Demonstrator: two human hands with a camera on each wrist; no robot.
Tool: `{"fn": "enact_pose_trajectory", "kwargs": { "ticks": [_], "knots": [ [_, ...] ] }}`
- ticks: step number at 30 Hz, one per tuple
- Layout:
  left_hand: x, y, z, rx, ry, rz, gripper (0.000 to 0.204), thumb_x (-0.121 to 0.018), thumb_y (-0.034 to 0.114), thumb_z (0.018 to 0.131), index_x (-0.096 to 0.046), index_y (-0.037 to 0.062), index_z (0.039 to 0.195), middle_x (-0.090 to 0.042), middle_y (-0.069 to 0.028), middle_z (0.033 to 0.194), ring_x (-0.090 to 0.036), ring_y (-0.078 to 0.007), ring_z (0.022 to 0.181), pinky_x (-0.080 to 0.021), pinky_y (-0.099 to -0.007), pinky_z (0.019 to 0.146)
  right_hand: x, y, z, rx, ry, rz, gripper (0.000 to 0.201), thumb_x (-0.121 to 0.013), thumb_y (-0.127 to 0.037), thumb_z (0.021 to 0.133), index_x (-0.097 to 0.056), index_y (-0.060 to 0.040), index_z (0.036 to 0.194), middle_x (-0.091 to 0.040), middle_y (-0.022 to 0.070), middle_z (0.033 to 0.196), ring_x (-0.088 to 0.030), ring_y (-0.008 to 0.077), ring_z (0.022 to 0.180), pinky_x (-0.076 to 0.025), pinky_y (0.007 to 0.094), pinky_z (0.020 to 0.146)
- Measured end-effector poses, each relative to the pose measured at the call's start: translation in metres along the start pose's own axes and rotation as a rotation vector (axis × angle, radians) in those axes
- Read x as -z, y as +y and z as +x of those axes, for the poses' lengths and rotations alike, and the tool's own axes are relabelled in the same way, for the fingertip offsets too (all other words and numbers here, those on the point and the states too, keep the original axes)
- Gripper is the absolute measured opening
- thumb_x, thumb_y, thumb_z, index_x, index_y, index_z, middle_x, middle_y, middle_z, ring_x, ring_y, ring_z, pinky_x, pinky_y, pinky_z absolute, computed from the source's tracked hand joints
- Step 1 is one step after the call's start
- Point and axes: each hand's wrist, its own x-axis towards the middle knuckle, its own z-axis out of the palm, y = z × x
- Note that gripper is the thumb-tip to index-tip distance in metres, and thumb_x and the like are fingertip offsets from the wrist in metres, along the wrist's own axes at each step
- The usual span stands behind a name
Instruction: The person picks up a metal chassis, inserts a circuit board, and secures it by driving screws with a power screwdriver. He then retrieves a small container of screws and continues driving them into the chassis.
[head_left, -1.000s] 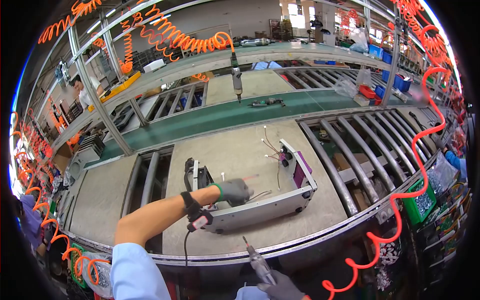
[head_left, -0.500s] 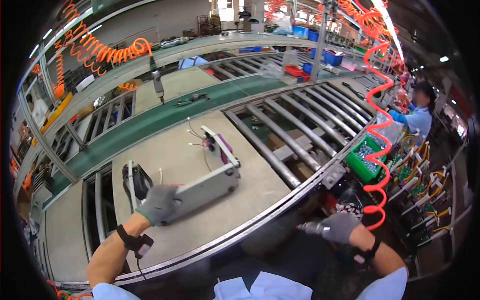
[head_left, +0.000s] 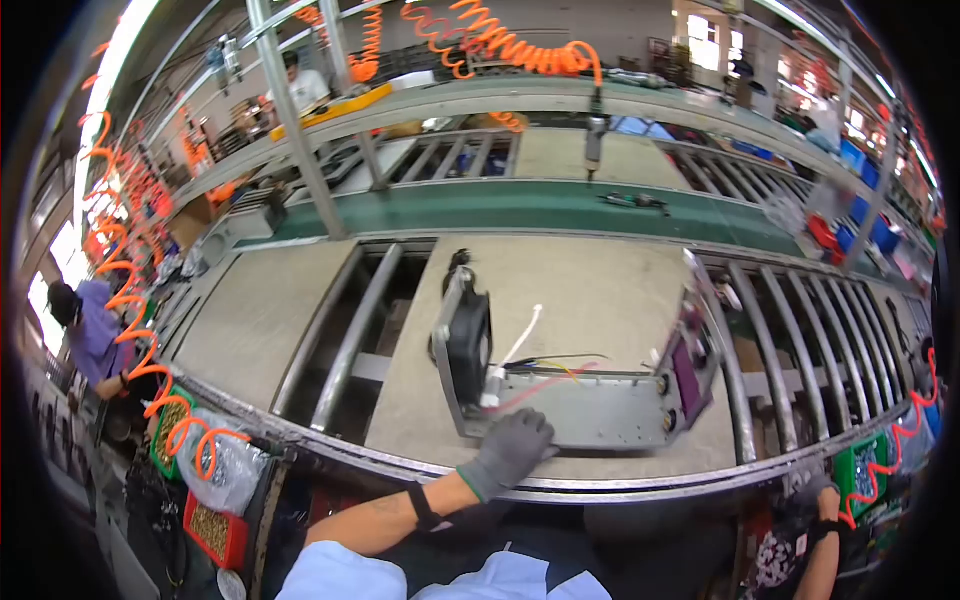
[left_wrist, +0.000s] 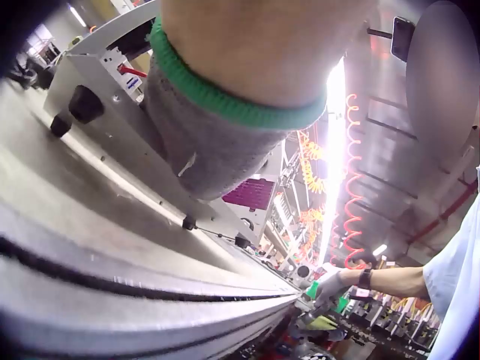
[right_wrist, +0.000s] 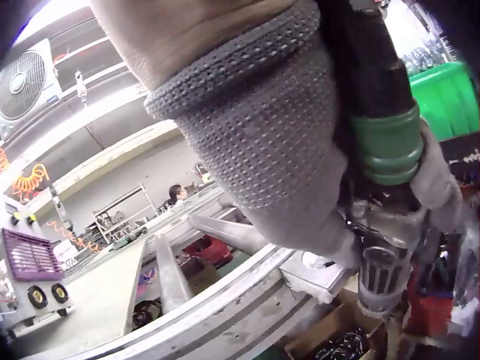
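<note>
A grey metal chassis (head_left: 600, 412) stands on the pale board close to the bench's front edge. A black fan (head_left: 470, 335) is at its left end and a purple slotted panel (head_left: 686, 385) at its right. Loose wires and a white connector lie inside. My gloved left hand (head_left: 512, 452) grips the chassis's near edge, left of its middle; in the left wrist view the glove hides the fingertips. Off to the right, my gloved right hand (head_left: 808, 490) is beyond the bench's front edge. It holds a power screwdriver (right_wrist: 384, 150) with a green ring, its nose pointing down.
Metal rollers (head_left: 785, 350) flank the board on both sides. Behind runs a green belt (head_left: 480, 205) with a tool lying on it; another screwdriver (head_left: 595, 140) hangs above. Green (head_left: 858, 470) and red (head_left: 215, 530) screw bins stand by the front edge. Orange coiled hoses dangle at both sides.
The chassis has come nearer the front edge and turned, so its inner face shows now. My right hand has carried the screwdriver out to the right. The head view has swung about.
</note>
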Motion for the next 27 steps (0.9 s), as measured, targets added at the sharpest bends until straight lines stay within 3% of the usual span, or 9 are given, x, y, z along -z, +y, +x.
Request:
{"fn": "enact_pose_trajectory", "kwargs": {
  "ticks": [2, 7, 11, 13, 15, 20, 24, 25, 27],
  "knots": [
    [-0.008, 0.012, -0.013, 0.148, -0.104, -0.003, 0.034, -0.075, 0.036, 0.084, -0.063, 0.0070, 0.095, -0.064, -0.0122, 0.101, -0.066, -0.0289, 0.093, -0.056, -0.0419, 0.074, -0.006, 0.005, 0.003, -0.090, -0.056, -0.011, 0.064, -0.079, -0.048, 0.076, -0.070, -0.0009, 0.119, -0.069, 0.0242, 0.124, -0.065, 0.0383, 0.118, -0.051, 0.0440, 0.103],
    [0.002, 0.024, -0.015, 0.168, 0.094, -0.093, 0.036, -0.076, 0.031, 0.084, -0.062, 0.0043, 0.104, -0.063, -0.0183, 0.122, -0.064, -0.0347, 0.110, -0.056, -0.0437, 0.090, 0.005, -0.005, -0.012, -0.258, -0.086, 0.017, 0.060, -0.078, -0.045, 0.077, -0.071, 0.0002, 0.115, -0.069, 0.0249, 0.123, -0.064, 0.0392, 0.118, -0.051, 0.0443, 0.104],
    [0.010, 0.024, -0.001, 0.245, 0.085, -0.143, 0.035, -0.076, 0.029, 0.085, -0.062, 0.0041, 0.105, -0.063, -0.0180, 0.123, -0.062, -0.0347, 0.114, -0.055, -0.0423, 0.091, 0.010, -0.074, -0.053, 0.112, 0.637, 0.020, 0.044, -0.074, -0.044, 0.080, -0.075, -0.0029, 0.097, -0.073, 0.0239, 0.098, -0.070, 0.0422, 0.099, -0.055, 0.0506, 0.089],
    [0.027, 0.030, 0.008, 0.299, 0.011, -0.249, 0.036, -0.076, 0.029, 0.085, -0.061, 0.0033, 0.105, -0.063, -0.0183, 0.123, -0.062, -0.0346, 0.111, -0.053, -0.0429, 0.094, 0.046, -0.139, -0.093, 0.206, 0.428, 0.050, 0.038, -0.072, -0.041, 0.082, -0.075, -0.0040, 0.092, -0.073, 0.0213, 0.093, -0.070, 0.0423, 0.092, -0.055, 0.0498, 0.082],
    [0.045, 0.036, 0.024, 0.339, 0.225, -0.001, 0.036, -0.076, 0.032, 0.086, -0.062, 0.0036, 0.104, -0.066, -0.0176, 0.111, -0.065, -0.0336, 0.101, -0.050, -0.0445, 0.099, 0.077, -0.208, -0.147, 0.479, 0.440, 0.250, 0.035, -0.073, -0.038, 0.081, -0.076, -0.0051, 0.092, -0.073, 0.0194, 0.093, -0.071, 0.0402, 0.088, -0.056, 0.0487, 0.081],
    [0.029, 0.033, -0.012, 0.272, 0.100, -0.043, 0.035, -0.073, 0.041, 0.088, -0.065, 0.0076, 0.089, -0.063, -0.0116, 0.069, -0.066, -0.0310, 0.078, -0.044, -0.0508, 0.106, 0.137, -0.346, -0.214, 0.897, 0.615, 0.657, 0.021, -0.070, -0.016, 0.087, -0.073, -0.0047, 0.104, -0.071, 0.0162, 0.091, -0.071, 0.0359, 0.084, -0.056, 0.0430, 0.077],
    [0.036, 0.044, -0.087, 0.260, 0.056, -0.128, 0.033, -0.069, 0.039, 0.092, -0.063, 0.0072, 0.084, -0.059, -0.0102, 0.068, -0.066, -0.0300, 0.077, -0.040, -0.0528, 0.114, 0.167, -0.438, -0.223, 1.206, 0.643, 0.841, 0.021, -0.066, -0.009, 0.089, -0.072, -0.0029, 0.108, -0.071, 0.0191, 0.097, -0.071, 0.0357, 0.089, -0.056, 0.0404, 0.079],
    [0.038, 0.042, -0.107, 0.325, -0.017, -0.162, 0.031, -0.068, 0.037, 0.093, -0.065, 0.0058, 0.094, -0.064, -0.0123, 0.082, -0.066, -0.0307, 0.086, -0.037, -0.0544, 0.117, 0.164, -0.460, -0.205, 1.279, 0.562, 0.885, 0.024, -0.065, -0.010, 0.090, -0.072, -0.0015, 0.111, -0.071, 0.0219, 0.102, -0.071, 0.0367, 0.093, -0.056, 0.0393, 0.081],
    [0.024, 0.043, -0.149, 0.380, 0.233, -0.098, 0.035, -0.068, 0.035, 0.092, -0.065, 0.0047, 0.108, -0.065, -0.0134, 0.098, -0.065, -0.0308, 0.099, -0.036, -0.0536, 0.118, 0.158, -0.498, -0.175, 1.226, 0.460, 0.894, 0.030, -0.065, -0.017, 0.092, -0.071, 0.0004, 0.116, -0.072, 0.0234, 0.109, -0.070, 0.0391, 0.097, -0.055, 0.0409, 0.086]
  ]
}}
